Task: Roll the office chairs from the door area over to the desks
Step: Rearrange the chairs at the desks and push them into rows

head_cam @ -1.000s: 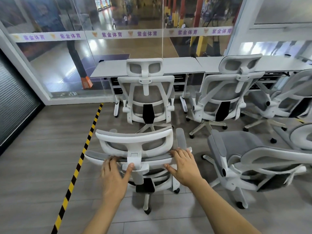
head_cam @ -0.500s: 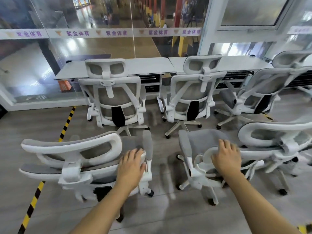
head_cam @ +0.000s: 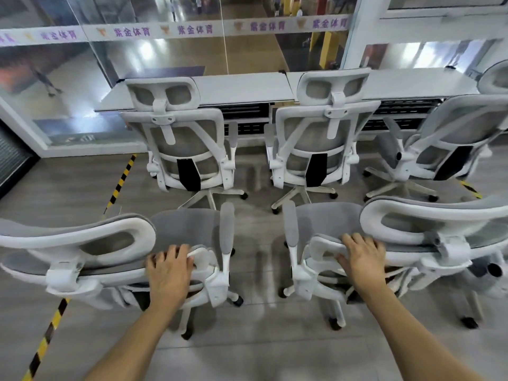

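Two white-framed grey mesh office chairs stand side by side right in front of me, both facing the desks. My left hand (head_cam: pixel 169 273) grips the top rim of the left chair (head_cam: pixel 82 243) at the right end of its backrest. On the right chair (head_cam: pixel 439 215), my right hand (head_cam: pixel 361 259) has its fingers curled over the left end of the backrest rim. The white desks (head_cam: pixel 242 86) run along the glass wall beyond.
Three more matching chairs (head_cam: pixel 181 144) (head_cam: pixel 316 136) (head_cam: pixel 445 138) are parked at the desks, directly ahead of my two. A yellow-black hazard tape (head_cam: pixel 121 182) runs diagonally across the grey floor on the left. A narrow gap separates my two chairs.
A second ago both hands held the left chair. My right hand crossed to the right chair, my left slid to the left chair's right end, and the view swung right.
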A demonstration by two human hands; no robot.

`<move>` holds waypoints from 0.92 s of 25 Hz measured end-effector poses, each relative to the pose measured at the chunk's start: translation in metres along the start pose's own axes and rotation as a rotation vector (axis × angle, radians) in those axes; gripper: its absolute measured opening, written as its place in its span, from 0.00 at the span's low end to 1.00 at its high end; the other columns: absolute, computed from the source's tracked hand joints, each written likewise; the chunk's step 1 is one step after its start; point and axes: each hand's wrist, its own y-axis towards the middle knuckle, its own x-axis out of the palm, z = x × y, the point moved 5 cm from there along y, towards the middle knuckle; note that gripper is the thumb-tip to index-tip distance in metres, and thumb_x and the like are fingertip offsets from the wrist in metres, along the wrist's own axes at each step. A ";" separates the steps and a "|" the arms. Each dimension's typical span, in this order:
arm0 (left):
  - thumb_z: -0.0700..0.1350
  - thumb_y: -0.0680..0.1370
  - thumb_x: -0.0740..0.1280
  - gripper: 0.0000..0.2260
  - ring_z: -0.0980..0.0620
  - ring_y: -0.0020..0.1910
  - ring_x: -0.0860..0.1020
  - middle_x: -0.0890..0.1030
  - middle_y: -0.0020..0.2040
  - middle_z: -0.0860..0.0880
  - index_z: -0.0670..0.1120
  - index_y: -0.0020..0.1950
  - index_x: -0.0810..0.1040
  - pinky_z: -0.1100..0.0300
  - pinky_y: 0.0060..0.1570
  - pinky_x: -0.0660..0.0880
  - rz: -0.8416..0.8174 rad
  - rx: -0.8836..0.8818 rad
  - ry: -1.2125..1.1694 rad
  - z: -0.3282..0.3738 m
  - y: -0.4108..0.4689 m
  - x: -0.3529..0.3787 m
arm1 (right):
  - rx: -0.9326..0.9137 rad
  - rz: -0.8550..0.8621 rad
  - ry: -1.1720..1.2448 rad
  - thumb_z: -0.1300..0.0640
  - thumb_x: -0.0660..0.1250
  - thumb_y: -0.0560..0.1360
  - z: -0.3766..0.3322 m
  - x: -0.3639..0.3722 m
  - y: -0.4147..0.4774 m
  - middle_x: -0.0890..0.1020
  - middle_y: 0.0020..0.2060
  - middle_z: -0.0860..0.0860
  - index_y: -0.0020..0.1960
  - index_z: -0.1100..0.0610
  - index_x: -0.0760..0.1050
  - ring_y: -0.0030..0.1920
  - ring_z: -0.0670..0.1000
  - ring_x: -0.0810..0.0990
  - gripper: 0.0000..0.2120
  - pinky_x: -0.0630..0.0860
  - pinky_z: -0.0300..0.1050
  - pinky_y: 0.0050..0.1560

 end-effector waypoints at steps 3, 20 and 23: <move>0.48 0.75 0.71 0.10 0.39 0.45 0.78 0.81 0.48 0.47 0.50 0.56 0.79 0.42 0.53 0.68 0.021 0.002 0.005 0.002 -0.006 0.003 | -0.007 0.013 0.017 0.52 0.81 0.63 0.007 0.001 -0.001 0.76 0.39 0.53 0.47 0.55 0.74 0.42 0.60 0.75 0.20 0.63 0.53 0.45; 0.46 0.76 0.68 0.13 0.43 0.58 0.75 0.78 0.58 0.47 0.49 0.60 0.76 0.44 0.68 0.64 0.034 0.213 -0.316 0.146 -0.036 -0.046 | 0.043 0.219 0.328 0.59 0.71 0.72 0.047 -0.048 -0.048 0.80 0.56 0.50 0.63 0.53 0.75 0.56 0.55 0.76 0.20 0.68 0.50 0.59; 0.46 0.77 0.65 0.11 0.44 0.55 0.74 0.77 0.57 0.48 0.49 0.59 0.76 0.46 0.61 0.68 0.101 0.309 -0.439 0.236 -0.058 -0.074 | 0.068 0.352 0.328 0.61 0.71 0.71 0.102 -0.073 -0.077 0.81 0.53 0.49 0.61 0.54 0.77 0.53 0.54 0.76 0.19 0.69 0.49 0.57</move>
